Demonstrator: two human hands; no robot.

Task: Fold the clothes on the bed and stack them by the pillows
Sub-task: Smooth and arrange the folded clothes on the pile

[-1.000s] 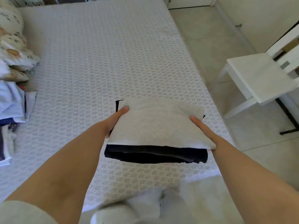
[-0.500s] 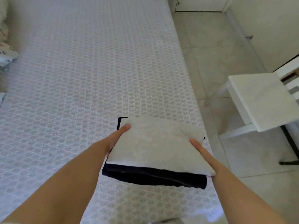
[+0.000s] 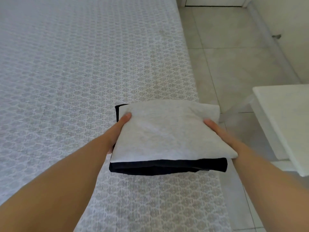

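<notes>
Two bare forearms enter from the lower corners of the frame and meet a small stack of folded clothes at centre. The left hand (image 3: 117,131) grips the stack's left edge, its thumb lying on top of the pale cloth and its fingers hidden beneath. The right hand (image 3: 219,133) grips the right edge the same way, thumb on top and fingers tucked out of sight under the pile. The hands are well apart, one at each side, both clamped on the stack.

The stack has two layers: a folded light grey garment (image 3: 167,131) on top and a folded black garment (image 3: 167,168) below it, whose dark edge shows along the near side and at the far left corner. The pile sits just right of centre, over the right-hand edge of the bed (image 3: 75,72); whether it rests on the cover or is held just above it cannot be told.

The bed, with its white, patterned, textured cover, fills the left and middle of the frame and runs to the top edge. To the right lies a pale tiled floor (image 3: 234,56). At the right edge stands a white piece of furniture (image 3: 280,118), only partly in view. In the upper right a white wall (image 3: 287,30) meets the floor
</notes>
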